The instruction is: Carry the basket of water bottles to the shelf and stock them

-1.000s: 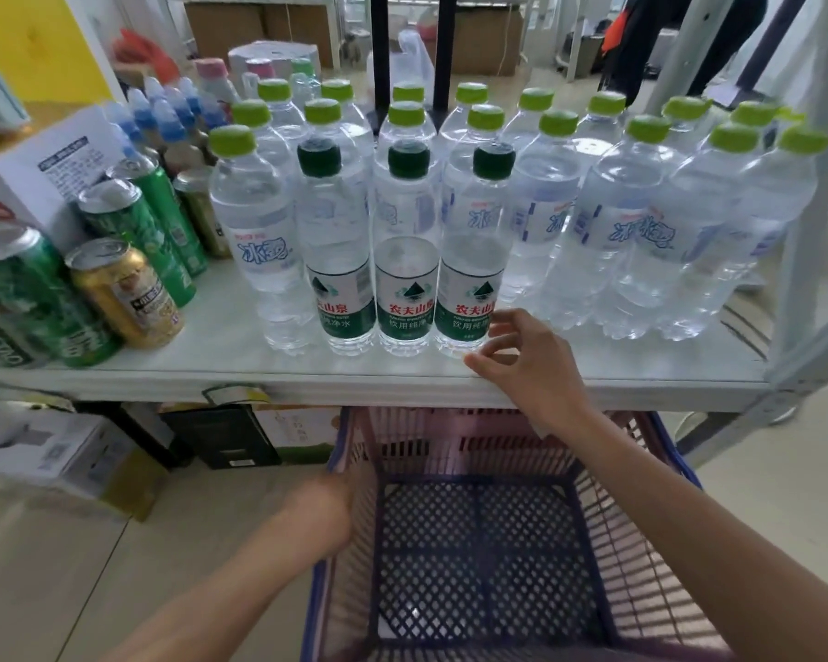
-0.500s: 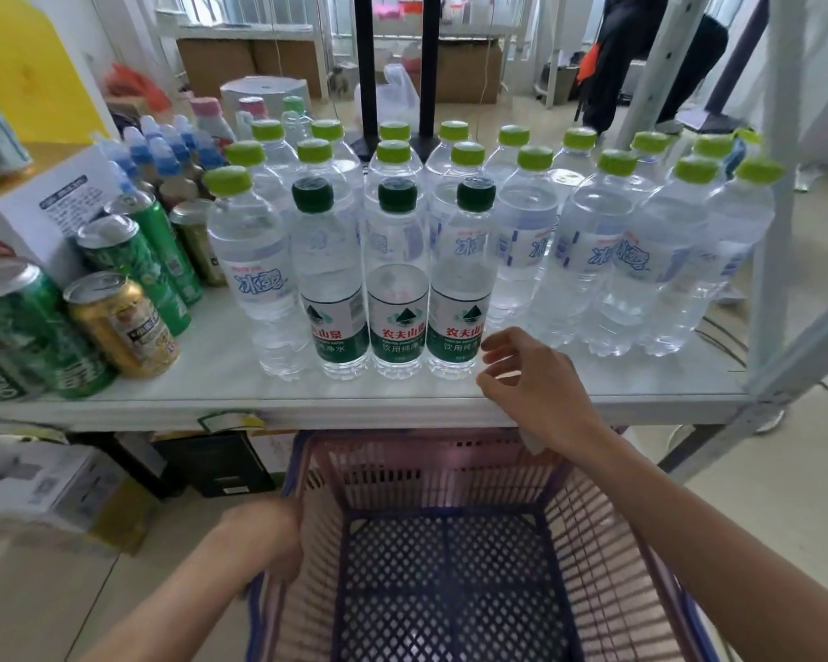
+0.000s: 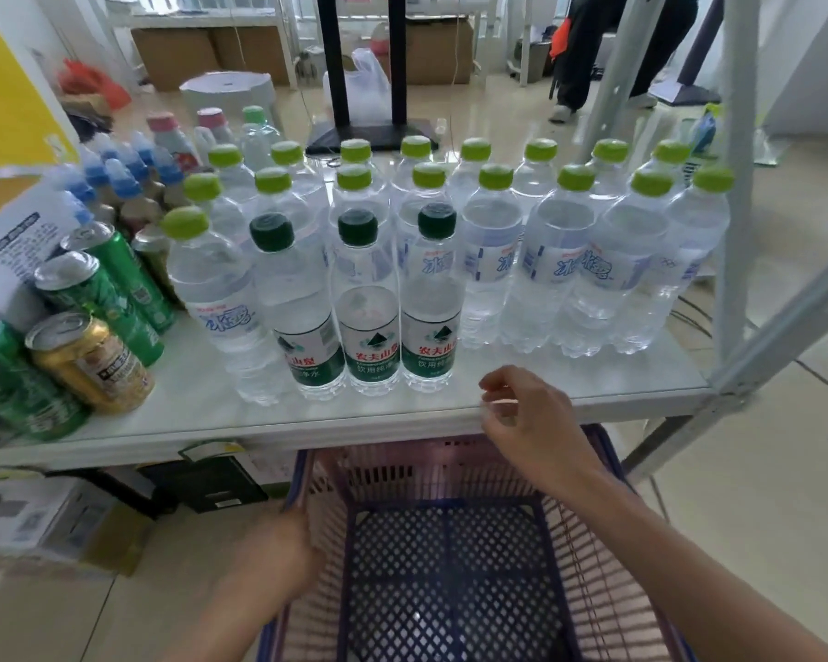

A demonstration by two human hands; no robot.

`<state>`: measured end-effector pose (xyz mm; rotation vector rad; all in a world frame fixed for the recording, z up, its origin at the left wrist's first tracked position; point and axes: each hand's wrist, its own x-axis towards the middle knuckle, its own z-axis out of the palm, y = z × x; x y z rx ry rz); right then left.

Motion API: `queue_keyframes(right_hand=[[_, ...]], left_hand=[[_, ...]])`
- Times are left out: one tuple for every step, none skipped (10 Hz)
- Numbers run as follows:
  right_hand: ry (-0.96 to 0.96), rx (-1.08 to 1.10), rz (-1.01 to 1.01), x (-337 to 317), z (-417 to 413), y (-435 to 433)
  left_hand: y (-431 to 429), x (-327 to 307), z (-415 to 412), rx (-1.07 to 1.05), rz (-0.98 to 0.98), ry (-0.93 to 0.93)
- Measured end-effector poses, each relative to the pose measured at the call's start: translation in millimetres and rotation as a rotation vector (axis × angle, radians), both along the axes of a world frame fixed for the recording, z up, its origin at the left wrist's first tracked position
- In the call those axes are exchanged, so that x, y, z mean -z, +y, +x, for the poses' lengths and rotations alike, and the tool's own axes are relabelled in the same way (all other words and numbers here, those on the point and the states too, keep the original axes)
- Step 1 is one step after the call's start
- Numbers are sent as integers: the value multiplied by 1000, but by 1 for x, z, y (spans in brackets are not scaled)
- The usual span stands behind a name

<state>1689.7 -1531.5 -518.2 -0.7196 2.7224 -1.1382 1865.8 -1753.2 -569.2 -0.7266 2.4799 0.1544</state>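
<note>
A pink and blue mesh basket [image 3: 450,556] sits below the shelf edge with no bottles inside it. My left hand [image 3: 278,551] grips its left rim. My right hand [image 3: 527,422] hovers over the front edge of the white shelf [image 3: 570,389], fingers loosely curled, holding nothing. On the shelf stand three dark-green-capped water bottles [image 3: 426,303] in the front row, just left of my right hand. Several light-green-capped water bottles [image 3: 560,260] fill the rows beside and behind them.
Green and gold cans [image 3: 92,355] stand at the shelf's left, with blue-capped bottles [image 3: 116,183] behind. Metal shelf uprights [image 3: 737,207] rise at the right. Cardboard boxes [image 3: 34,523] lie under the shelf. A person's legs [image 3: 593,54] are in the background.
My right hand has drawn back from the dark-capped bottles toward the shelf's front edge. My left hand has stayed on the basket's left rim; the basket has shifted slightly in the view.
</note>
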Motion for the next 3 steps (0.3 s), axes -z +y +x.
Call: queue_keyframes(right_hand=[[-60,27,50,-6,14,18],[-110,70,68,-15,28,32],[-135,120,83,-27,45,38]], left_hand=[[37,-9,6,-98,35,41],[67,-18,6,-176,193,106],[93,-23,7,-186,312,137]])
